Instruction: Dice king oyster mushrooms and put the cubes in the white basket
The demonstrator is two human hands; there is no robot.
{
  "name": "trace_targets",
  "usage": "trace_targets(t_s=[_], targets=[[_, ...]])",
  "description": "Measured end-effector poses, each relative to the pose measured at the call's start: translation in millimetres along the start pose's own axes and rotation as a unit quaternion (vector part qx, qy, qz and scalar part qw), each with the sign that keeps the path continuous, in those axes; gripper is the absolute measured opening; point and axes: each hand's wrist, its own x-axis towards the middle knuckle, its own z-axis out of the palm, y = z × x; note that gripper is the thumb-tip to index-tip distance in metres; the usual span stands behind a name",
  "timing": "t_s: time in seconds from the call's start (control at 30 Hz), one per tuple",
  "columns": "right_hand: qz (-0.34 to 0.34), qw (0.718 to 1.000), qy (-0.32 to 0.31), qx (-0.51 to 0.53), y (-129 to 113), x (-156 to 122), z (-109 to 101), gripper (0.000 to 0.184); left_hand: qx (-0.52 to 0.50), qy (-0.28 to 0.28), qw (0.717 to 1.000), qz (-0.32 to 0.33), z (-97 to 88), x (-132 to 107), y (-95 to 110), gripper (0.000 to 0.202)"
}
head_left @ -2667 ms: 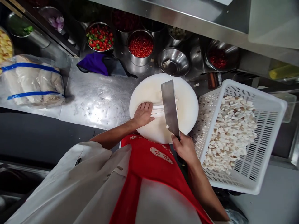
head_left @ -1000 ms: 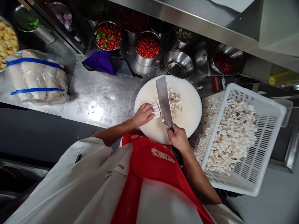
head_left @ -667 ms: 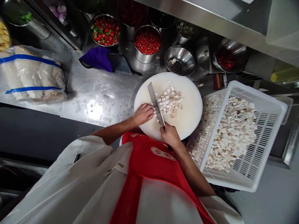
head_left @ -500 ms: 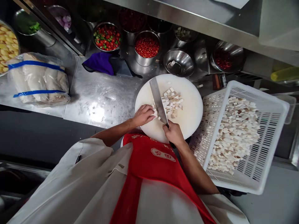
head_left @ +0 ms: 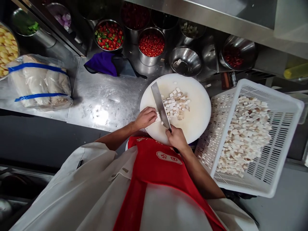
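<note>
My right hand [head_left: 176, 138] is closed round the dark handle of a cleaver [head_left: 159, 102], its long blade slanting away across the round white cutting board [head_left: 202, 106]. Beside the blade, the curled fingers of my left hand [head_left: 145, 117] hold down a white piece of mushroom [head_left: 158, 118]; most of it is hidden under the fingertips and behind the blade. Diced mushroom [head_left: 176, 104], white with some brownish edges, lies in a loose heap just right of the blade.
A white slotted basket [head_left: 280, 141] of mushroom cubes [head_left: 245, 138] stands at the right. Left are a bag of whole mushrooms [head_left: 40, 81] and a purple mask-like cloth [head_left: 102, 63]. Behind the board sit a steel bowl [head_left: 192, 64] and a pot of chopped red chillies [head_left: 151, 45].
The cleaver blade and my left hand have shifted slightly left on the board. More diced pieces show right of the blade. Both hands keep their grip.
</note>
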Motion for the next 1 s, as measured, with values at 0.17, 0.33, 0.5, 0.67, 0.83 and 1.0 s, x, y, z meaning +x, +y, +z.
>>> trace_targets(t_s=[0.17, 0.33, 0.5, 0.67, 0.83, 1.0], targets=[[-0.014, 0.999, 0.003, 0.049, -5.2, -33.8, -25.6, 0.040, -0.020, 0.078, 0.996, -0.041, -8.1, -13.5, 1.4, 0.013], [0.013, 0.997, -0.060, 0.047, -12.4, -35.3, -14.9, 0.037, 0.003, 0.007, 1.000, -0.018, -6.3, -19.1, -3.7, 0.010], [0.010, 0.999, -0.030, 0.040, -8.9, -2.9, 8.6, 0.031, 0.029, -0.056, 0.998, 0.010, -5.7, -16.1, -7.1, 0.017], [-0.004, 0.998, 0.006, 0.058, -5.5, -11.9, 3.5, 0.030, 0.029, -0.023, 0.999, 0.024, -13.2, -21.5, -4.4, 0.021], [-0.034, 0.998, -0.005, 0.053, -11.3, -36.8, -3.7, 0.032, 0.037, 0.086, 0.995, -0.033, -15.9, -38.6, 0.7, 0.018], [-0.014, 0.999, -0.052, 0.006, -20.1, -19.7, 2.8, 0.028, 0.025, 0.026, 0.999, -0.025, 0.3, -44.8, 7.7, 0.018]])
